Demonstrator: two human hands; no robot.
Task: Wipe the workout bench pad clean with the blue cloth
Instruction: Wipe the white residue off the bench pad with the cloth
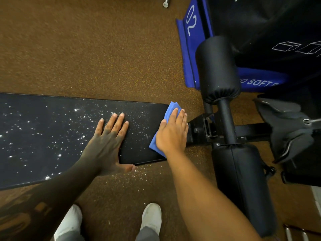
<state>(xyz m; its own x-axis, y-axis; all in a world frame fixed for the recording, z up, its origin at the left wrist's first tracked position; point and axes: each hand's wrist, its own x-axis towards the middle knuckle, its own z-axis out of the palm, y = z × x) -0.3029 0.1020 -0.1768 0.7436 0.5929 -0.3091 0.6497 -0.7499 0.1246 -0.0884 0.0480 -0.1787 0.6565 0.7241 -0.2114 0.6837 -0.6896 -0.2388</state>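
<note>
The black bench pad (52, 133), dusted with white specks (75, 110), bears the blue cloth (171, 108) at its right end.

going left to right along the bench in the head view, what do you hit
speckled bench pad → left hand flat on it → right hand pressing the blue cloth → black frame bracket → upright roller post
</note>
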